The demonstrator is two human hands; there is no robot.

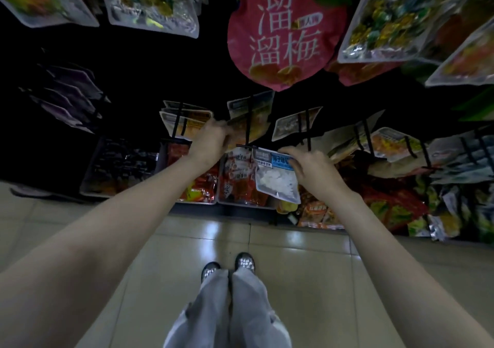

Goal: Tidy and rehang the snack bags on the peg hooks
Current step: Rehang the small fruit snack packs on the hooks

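A clear snack bag (276, 179) with a blue label and white pieces inside hangs at the tip of a black peg hook (249, 123). My right hand (311, 164) pinches the bag's top right corner. My left hand (209, 140) grips the top edge of an orange snack bag (244, 125) on the same hook, just behind the clear one. Two more orange bags (187, 121) hang on the hook to the left, beside my left hand.
A large pink bag (283, 32) and clear candy bags (385, 18) hang overhead. More hooks with bags (296, 124) run to the right. Bins of red snack packs (240, 182) stand on the bottom shelf. My feet (227, 266) stand on pale tiles.
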